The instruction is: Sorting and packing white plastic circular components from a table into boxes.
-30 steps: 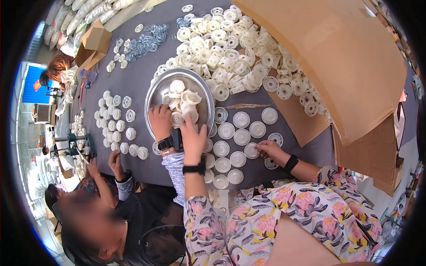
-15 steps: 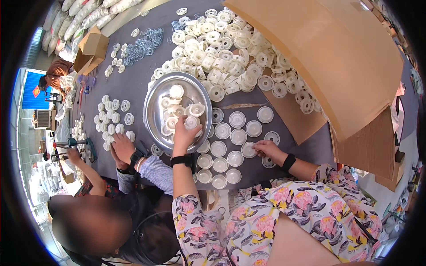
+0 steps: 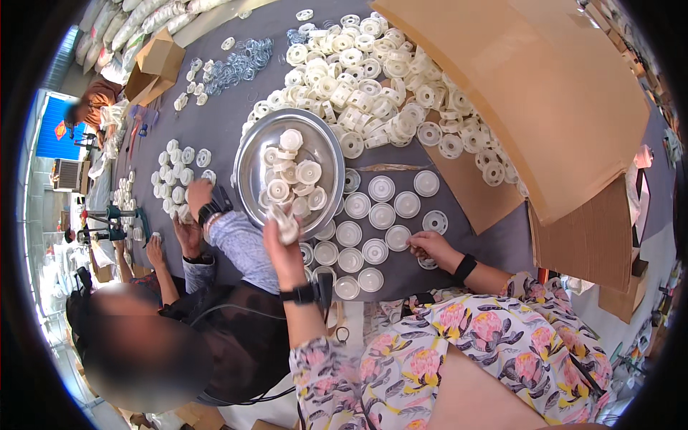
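My left hand (image 3: 284, 252) is closed around a few small white plastic knob-like parts (image 3: 285, 225) over the near rim of a round steel bowl (image 3: 247, 136). More of these cream-white parts (image 3: 289, 172) lie in a loose heap inside the bowl. To the right, my right hand (image 3: 434, 248) has its fingertips pinched together by the edge of a white plastic disc (image 3: 398, 238); whatever is between them is hidden. Several such round discs (image 3: 382, 216) lie flat in rough rows on the grey cloth between my hands. A holed ring-shaped wheel (image 3: 435, 223) lies just beyond my right hand.
A large pile of cream plastic wheels (image 3: 358, 79) spreads beyond the bowl, beside a big cardboard box (image 3: 516, 93). Bluish rings (image 3: 244, 63) lie far left. At left, a co-worker's hand (image 3: 198, 195) is near a cluster of white parts (image 3: 170, 172). A green hand press (image 3: 118, 222) stands farther left.
My left hand has come out of the bowl toward me, now with white parts in it. My right hand stays pinched by the discs. The co-worker's hands have moved apart.
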`<state>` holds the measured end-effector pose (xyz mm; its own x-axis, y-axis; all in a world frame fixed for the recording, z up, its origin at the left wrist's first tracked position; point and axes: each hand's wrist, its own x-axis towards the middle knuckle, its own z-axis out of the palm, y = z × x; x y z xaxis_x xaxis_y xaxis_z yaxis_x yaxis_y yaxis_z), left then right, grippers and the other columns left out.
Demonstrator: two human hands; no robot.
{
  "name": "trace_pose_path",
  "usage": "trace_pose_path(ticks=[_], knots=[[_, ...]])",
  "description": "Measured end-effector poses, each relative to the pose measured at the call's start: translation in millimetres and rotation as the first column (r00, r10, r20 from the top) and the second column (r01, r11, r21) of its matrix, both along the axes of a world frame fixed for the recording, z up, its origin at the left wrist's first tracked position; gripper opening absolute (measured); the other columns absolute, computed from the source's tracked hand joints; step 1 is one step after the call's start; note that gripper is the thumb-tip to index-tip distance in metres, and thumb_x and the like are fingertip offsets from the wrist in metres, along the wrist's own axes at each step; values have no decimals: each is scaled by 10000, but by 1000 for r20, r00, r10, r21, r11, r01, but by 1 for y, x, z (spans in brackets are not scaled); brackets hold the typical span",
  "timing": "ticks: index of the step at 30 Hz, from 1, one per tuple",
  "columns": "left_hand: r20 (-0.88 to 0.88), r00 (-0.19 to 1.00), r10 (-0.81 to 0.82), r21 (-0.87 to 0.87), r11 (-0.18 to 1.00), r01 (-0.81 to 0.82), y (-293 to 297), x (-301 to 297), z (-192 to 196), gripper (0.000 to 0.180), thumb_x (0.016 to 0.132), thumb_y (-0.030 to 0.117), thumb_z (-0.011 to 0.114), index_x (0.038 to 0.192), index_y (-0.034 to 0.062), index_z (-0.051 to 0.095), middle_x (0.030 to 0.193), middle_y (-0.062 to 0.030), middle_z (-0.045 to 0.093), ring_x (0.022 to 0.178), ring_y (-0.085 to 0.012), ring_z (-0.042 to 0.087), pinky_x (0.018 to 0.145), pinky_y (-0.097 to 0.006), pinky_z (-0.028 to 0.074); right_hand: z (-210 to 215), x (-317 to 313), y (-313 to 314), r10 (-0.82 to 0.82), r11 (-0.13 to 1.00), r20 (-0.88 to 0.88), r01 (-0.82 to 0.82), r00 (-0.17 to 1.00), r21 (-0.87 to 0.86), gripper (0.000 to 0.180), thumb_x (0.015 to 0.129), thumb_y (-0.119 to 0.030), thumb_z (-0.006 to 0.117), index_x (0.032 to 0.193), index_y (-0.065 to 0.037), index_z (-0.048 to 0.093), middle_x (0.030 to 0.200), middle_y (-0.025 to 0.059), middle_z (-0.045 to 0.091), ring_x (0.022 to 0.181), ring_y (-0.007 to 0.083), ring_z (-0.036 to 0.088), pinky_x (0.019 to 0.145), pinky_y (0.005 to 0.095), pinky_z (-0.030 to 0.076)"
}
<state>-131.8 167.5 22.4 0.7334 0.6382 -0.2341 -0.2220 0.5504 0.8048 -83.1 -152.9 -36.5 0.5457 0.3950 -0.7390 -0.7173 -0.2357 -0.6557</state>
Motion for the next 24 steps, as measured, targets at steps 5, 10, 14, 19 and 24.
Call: trace_pose_path(ticks=[5, 10, 14, 19, 24], knots=[[-350, 877, -328, -112, 944, 309, -34, -91, -30, 428, 815, 256, 610, 1166, 36, 505, 1014, -103, 594, 847, -204, 606, 605, -289, 506, 8, 1, 1, 7, 1000, 6, -7, 1000, 10, 160, 843, -212, 555, 865, -63, 609, 711, 12, 599, 584, 76, 527, 504, 196, 396], [-625, 670, 400, 771, 449, 452, -24, -100, -87, 510, 713, 235, 699, 1132, 7, 520, 1019, -169, 591, 902, -292, 588, 765, -388, 467, 11, 5, 7, 10, 1000, 11, -10, 1000, -12, 154, 842, -208, 550, 866, -69, 613, 699, 7, 595, 567, 71, 517, 497, 196, 394], [-607, 592, 529, 794, 391, 465, -16, -87, -90, 531, 651, 217, 731, 1103, 10, 544, 1021, -208, 571, 929, -357, 552, 811, -419, 434, 19, 5, 11, 18, 999, -1, -18, 1000, -36, 149, 833, -209, 560, 859, -73, 615, 688, 3, 591, 553, 69, 503, 491, 192, 381], [-713, 516, 475, 685, 314, 657, -5, -76, -86, 498, 655, 262, 730, 1080, 54, 574, 970, -178, 533, 927, -370, 520, 794, -441, 419, 15, -2, 11, 50, 997, -1, -50, 999, -52, 155, 828, -215, 568, 851, -69, 612, 688, 4, 591, 550, 69, 499, 489, 194, 377], [-651, 558, 515, 759, 464, 458, -17, -105, -66, 535, 640, 393, 747, 964, 10, 560, 946, -171, 562, 914, -340, 542, 789, -414, 440, 12, -4, 11, 37, 999, 0, -37, 999, -36, 159, 829, -222, 563, 846, -71, 608, 690, 3, 589, 554, 68, 500, 495, 200, 382]])
